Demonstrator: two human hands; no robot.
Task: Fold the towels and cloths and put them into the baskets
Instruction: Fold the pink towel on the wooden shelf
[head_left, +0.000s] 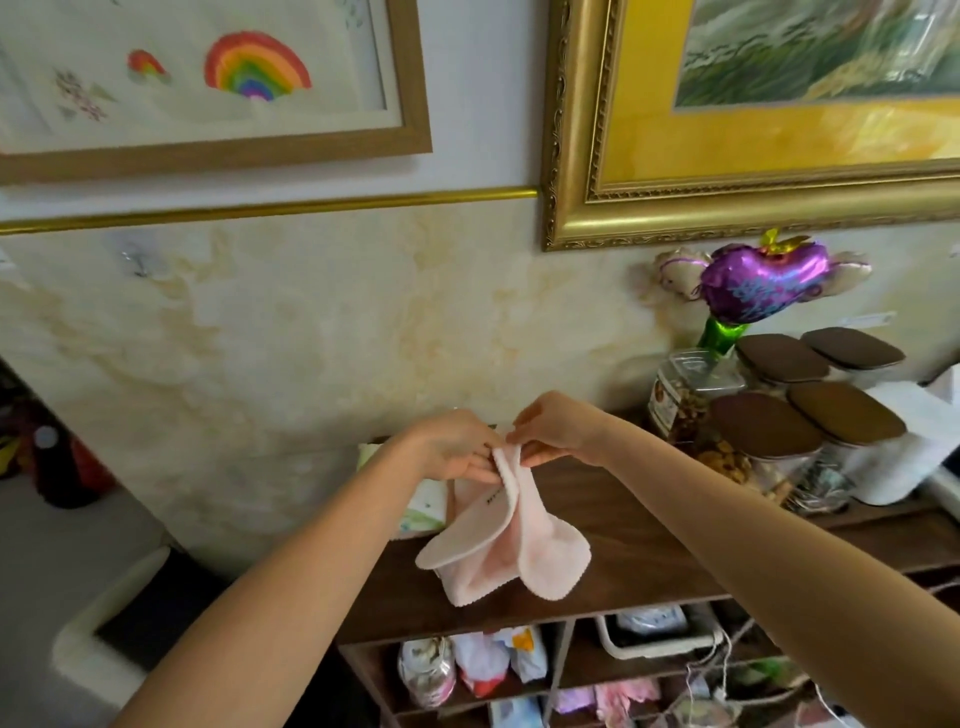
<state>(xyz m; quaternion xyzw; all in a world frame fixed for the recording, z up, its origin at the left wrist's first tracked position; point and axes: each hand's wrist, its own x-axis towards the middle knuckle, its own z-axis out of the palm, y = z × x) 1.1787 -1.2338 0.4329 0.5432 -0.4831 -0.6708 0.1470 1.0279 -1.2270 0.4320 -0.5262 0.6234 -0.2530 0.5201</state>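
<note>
A small pale pink cloth (511, 545) hangs in the air above the dark wooden shelf top (639, 551). My left hand (457, 449) pinches its top edge from the left. My right hand (558, 428) pinches the same top edge from the right, so both hands meet at one point. The cloth droops in loose folds below them, with a small dark label showing on one flap. A white basket (98, 634) stands on the floor at the lower left, and its inside looks dark.
Jars with brown lids (802, 415) and a purple foil balloon (763, 283) crowd the right end of the shelf top. A folded patterned cloth (423, 506) lies behind the pink one. Cubbies below hold bags and a white tray (660, 631). Framed pictures hang on the wall.
</note>
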